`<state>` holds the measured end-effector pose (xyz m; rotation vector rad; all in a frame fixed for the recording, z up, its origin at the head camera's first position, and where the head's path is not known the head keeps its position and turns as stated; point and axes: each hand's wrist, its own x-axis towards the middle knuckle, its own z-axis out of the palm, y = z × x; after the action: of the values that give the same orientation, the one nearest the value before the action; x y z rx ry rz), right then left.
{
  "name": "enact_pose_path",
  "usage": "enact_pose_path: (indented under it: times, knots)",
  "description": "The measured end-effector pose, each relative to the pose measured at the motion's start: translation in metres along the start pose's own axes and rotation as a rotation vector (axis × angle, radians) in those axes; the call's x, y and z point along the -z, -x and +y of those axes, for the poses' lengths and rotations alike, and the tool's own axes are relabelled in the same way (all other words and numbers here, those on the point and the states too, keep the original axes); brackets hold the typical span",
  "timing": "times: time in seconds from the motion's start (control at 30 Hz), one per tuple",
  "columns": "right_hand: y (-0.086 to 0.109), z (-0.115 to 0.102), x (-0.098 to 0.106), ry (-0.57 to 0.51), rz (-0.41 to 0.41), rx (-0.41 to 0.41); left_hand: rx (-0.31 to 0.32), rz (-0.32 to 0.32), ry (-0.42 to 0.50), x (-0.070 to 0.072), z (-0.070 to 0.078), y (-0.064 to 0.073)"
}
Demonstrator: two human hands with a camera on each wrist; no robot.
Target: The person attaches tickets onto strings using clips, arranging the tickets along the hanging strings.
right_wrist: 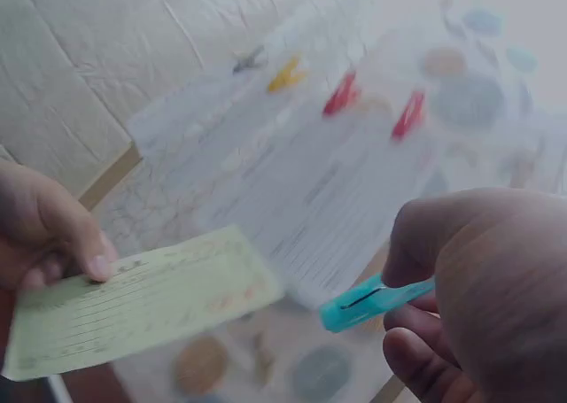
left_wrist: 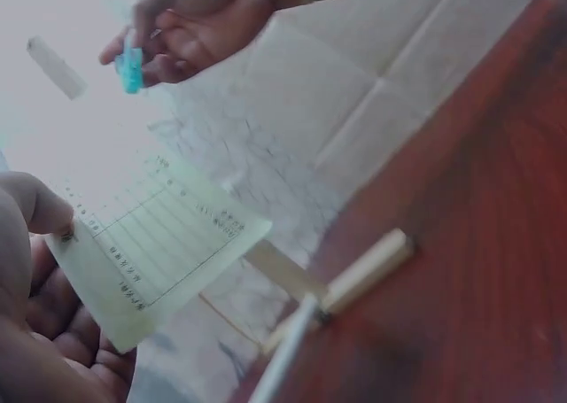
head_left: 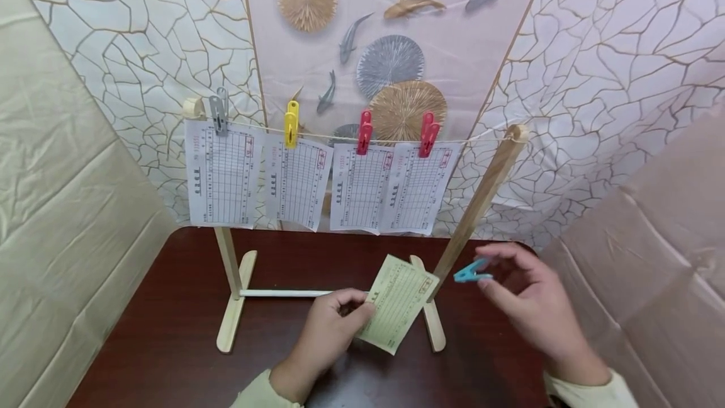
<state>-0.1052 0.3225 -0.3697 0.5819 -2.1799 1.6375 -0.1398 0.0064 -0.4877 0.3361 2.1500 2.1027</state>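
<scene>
My left hand (head_left: 334,326) pinches a pale yellow-green printed form (head_left: 396,307) by its left edge, thumb on top. The sheet is tilted in front of the wooden stand's right post. To its right, my right hand (head_left: 532,301) holds a light blue clothespin (head_left: 471,271) between thumb and fingers, its nose pointing left toward the sheet but apart from it. In the right wrist view the clothespin (right_wrist: 354,304) looks turquoise beside the form (right_wrist: 142,301). Above both hands, a string (head_left: 470,140) spans the stand.
White printed forms (head_left: 223,175) hang from the string under a grey clothespin (head_left: 218,112), a yellow clothespin (head_left: 291,124) and two red clothespins (head_left: 365,133). The right wooden post (head_left: 478,203) rises near my right hand. A white rod (head_left: 283,293) joins the feet on the dark red table (head_left: 170,345).
</scene>
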Motion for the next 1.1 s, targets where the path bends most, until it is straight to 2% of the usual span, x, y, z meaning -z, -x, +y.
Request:
enact_pose_path:
  times: [0.2,0.27,0.43,0.5,0.6,0.73,0.83,0.93,1.1]
  knots:
    - [-0.036,-0.047,0.019,-0.123,-0.142,0.229,-0.062,0.014,-0.037,-0.001,0.031,-0.006]
    - [-0.047,-0.059,0.024,-0.076,-0.183,0.276,-0.075,0.006,-0.045,-0.001,0.04,-0.011]
    - [-0.071,-0.088,0.039,0.274,-0.233,0.291,-0.113,-0.01,-0.033,-0.009,0.062,-0.025]
    - [-0.08,-0.097,0.044,0.374,-0.249,0.291,-0.134,-0.007,-0.021,-0.014,0.072,-0.031]
    - [-0.092,-0.109,0.05,0.401,-0.24,0.278,-0.167,-0.006,0.001,-0.024,0.086,-0.038]
    - [-0.11,-0.125,0.056,0.432,-0.169,0.287,-0.193,-0.02,0.033,-0.036,0.103,-0.045]
    - [-0.123,-0.137,0.06,0.419,-0.137,0.288,-0.187,-0.035,0.078,-0.043,0.111,-0.051]
    - [-0.135,-0.149,0.062,0.45,-0.13,0.295,-0.17,-0.036,0.122,-0.048,0.118,-0.056]
    - [-0.154,-0.167,0.06,0.614,-0.126,0.298,-0.154,-0.03,0.148,-0.053,0.128,-0.065]
